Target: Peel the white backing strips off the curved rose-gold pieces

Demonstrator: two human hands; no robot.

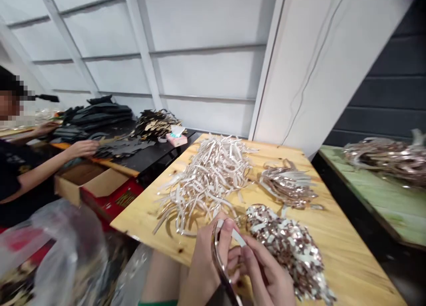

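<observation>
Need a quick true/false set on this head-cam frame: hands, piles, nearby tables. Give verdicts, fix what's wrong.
1. The left hand and right hand are beside a glittery pile of rose-gold strips on a wooden table top. True.
2. The heap of pale curled strips lies on the green-topped table. False: it lies on the wooden table top.
3. A pink tissue box sits on the black table. True.
4. A co-worker's hand reaches toward dark cut pieces. True.
5. Both of the person's hands wear gloves. False: both are bare.
</observation>
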